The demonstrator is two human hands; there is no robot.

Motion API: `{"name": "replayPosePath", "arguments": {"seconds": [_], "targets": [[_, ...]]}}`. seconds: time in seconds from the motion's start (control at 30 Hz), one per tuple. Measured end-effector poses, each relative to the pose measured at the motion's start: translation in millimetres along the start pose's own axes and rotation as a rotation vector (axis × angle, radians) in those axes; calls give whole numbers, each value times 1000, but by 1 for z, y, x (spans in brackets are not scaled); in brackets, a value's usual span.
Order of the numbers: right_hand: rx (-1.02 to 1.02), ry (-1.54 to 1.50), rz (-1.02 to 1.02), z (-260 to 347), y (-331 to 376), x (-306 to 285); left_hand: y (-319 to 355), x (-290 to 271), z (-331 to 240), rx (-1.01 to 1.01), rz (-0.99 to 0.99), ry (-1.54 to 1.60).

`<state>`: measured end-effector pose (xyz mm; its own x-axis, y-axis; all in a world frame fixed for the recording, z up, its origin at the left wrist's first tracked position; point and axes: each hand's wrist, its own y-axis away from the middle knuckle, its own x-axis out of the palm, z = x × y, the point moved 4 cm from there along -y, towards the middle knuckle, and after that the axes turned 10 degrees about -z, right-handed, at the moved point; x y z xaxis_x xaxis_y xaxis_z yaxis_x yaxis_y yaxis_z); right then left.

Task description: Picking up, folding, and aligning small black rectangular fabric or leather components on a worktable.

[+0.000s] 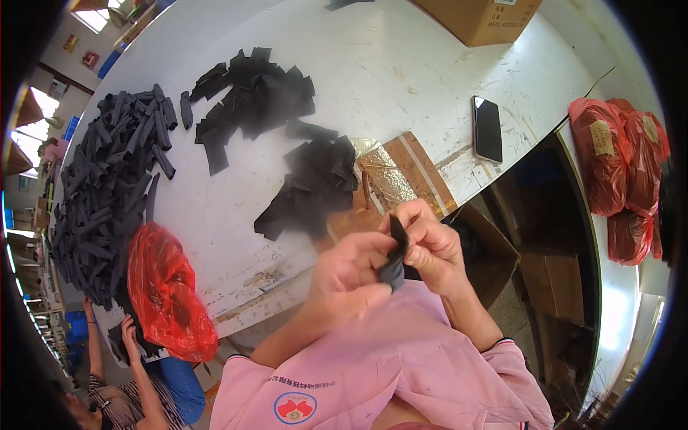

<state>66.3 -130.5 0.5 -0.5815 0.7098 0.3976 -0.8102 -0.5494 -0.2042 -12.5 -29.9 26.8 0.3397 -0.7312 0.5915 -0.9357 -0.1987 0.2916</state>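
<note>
Between both hands, just off the table's near edge, is a small dark fabric piece (393,266), bent lengthwise. My left hand (352,274) is closed on its lower end, thumb pressed along it. The fingers of my right hand (433,247) pinch its upper end. Beyond my hands lies a loose heap of flat black fabric pieces (315,183); a second black heap (261,93) sits farther off. On the left spreads a large pile of rolled dark grey fabric tubes (107,186).
A red plastic bag (168,294) rests at the left table edge, near a co-worker's hand (129,337). Brown cardboard with tape (412,172) lies under the near heap. A phone (487,129), a carton (484,18) and red bags (605,158) are to the right.
</note>
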Motion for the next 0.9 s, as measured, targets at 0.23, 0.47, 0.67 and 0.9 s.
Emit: {"name": "replayPosePath", "arguments": {"seconds": [0.23,0.47,0.67,0.9], "targets": [[-305,397,82,34,-22,16,0,-1,-2,1036,-236,-527],[-37,511,-71,29,-11,30,-7,-13,-9,657,-308,-133],[-439,463,0,56,-19,46,-14,-3,-30,301,98,168],[-582,701,-113,62,-30,41,-13,3,-34,243,8,-15]]}}
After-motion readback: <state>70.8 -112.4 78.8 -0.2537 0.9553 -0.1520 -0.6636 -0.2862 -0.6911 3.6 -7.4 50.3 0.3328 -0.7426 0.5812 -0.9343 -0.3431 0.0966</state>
